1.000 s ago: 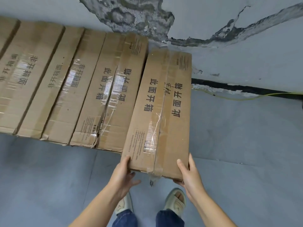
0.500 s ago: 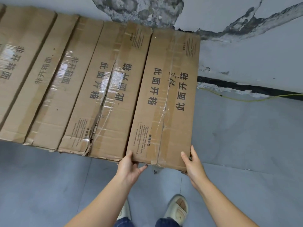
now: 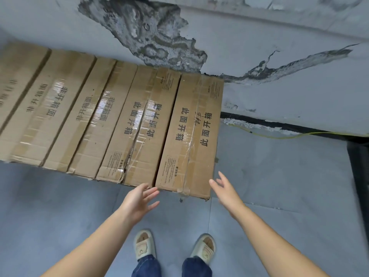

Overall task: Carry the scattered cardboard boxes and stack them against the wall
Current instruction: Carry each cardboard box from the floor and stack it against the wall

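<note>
Two slippers (image 3: 144, 244), yellow cable (image 3: 279, 136), peeling wall (image 3: 155, 37)

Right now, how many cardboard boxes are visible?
5, in one row against the wall: rightmost brown cardboard box, three more boxes to its left, a fifth box cut by the left edge. Others may be hidden.

Bare forearms, blue jeans (image 3: 146, 266), cream slippers (image 3: 144, 244)

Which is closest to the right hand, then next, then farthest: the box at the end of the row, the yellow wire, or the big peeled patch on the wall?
From the right hand:
1. End box, just left of it.
2. Yellow wire, along the wall's foot, ahead right.
3. Peeled patch, high on the wall.
</note>
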A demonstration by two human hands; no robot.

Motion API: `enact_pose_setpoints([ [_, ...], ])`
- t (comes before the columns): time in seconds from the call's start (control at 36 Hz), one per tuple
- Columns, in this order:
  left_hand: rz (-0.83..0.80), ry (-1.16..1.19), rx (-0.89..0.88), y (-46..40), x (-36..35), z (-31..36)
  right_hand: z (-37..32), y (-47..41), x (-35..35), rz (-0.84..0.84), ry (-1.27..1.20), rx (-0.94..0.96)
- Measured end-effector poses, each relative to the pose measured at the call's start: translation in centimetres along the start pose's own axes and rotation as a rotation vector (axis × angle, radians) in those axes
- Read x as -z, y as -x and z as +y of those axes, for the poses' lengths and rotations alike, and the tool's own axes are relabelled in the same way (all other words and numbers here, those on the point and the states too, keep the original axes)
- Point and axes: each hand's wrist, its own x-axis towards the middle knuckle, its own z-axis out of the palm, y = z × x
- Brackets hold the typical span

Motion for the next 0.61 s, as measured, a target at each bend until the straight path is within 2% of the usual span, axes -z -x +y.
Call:
enact_pose_setpoints([
  [0.14, -0.107, -0.203, -0.188, 10.2, -0.6, 1.8, -4.5, 8.4, 2.6, -0.065, 0.111, 0.187],
  [0.28, -0.225, -0.464, -0.563, 22.2, 0.3, 2.2, -7.8, 19.5, 4.4, -0.103, 0.114, 0.458],
  [0.39, -0.300, -0.622, -0.835, 29.3, 1.5, 1.7, -7.7, 26.9, 5.2, -0.121, 0.053, 0.566],
  [0.5, -0.268, -0.625, -0.990, 33.0, 2.5, 0.6, -6.1, 31.5, 5.5, -0.099, -0.011, 0.609],
  [0.61, -0.205, -0.555, -1.065, 34.3, 3.3, -1.2, -4.6, 34.2, 5.4, 0.001, -0.096, 0.602],
])
